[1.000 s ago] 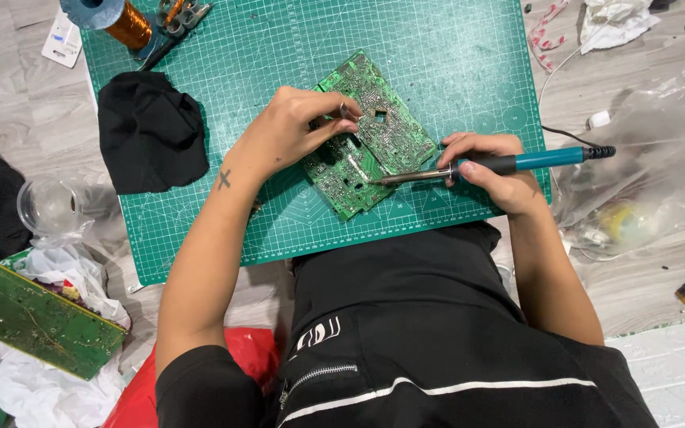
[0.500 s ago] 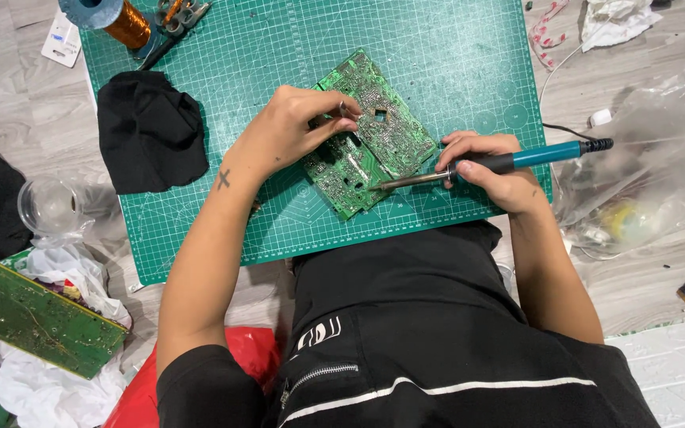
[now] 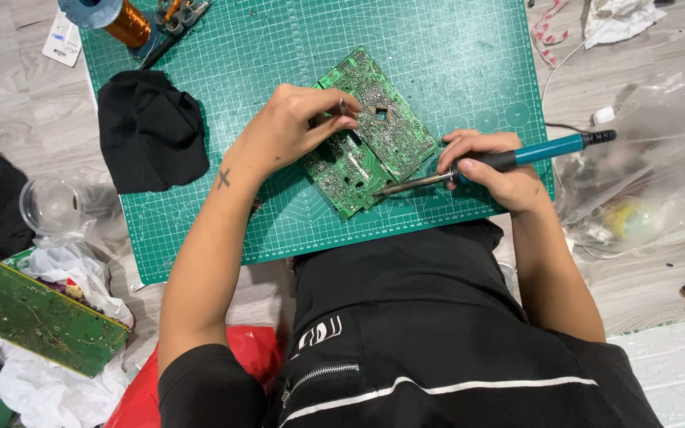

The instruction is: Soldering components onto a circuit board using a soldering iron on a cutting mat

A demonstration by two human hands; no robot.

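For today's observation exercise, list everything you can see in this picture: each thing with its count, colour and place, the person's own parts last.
cutting mat: one, green, on the wooden floor, under the work
circuit board: one, green, mid-mat, lying at a slant
soldering iron: one, teal handle, metal tip at the board's lower edge
black cloth: one, on the mat's left part
copper wire spool: one, orange-brown, top left of the mat
second circuit board: one, green, lower left, off the mat
clear plastic cup: one, left of the mat
clear plastic bag: one, right of the mat
left hand: one, resting on the board
right hand: one, gripping the iron
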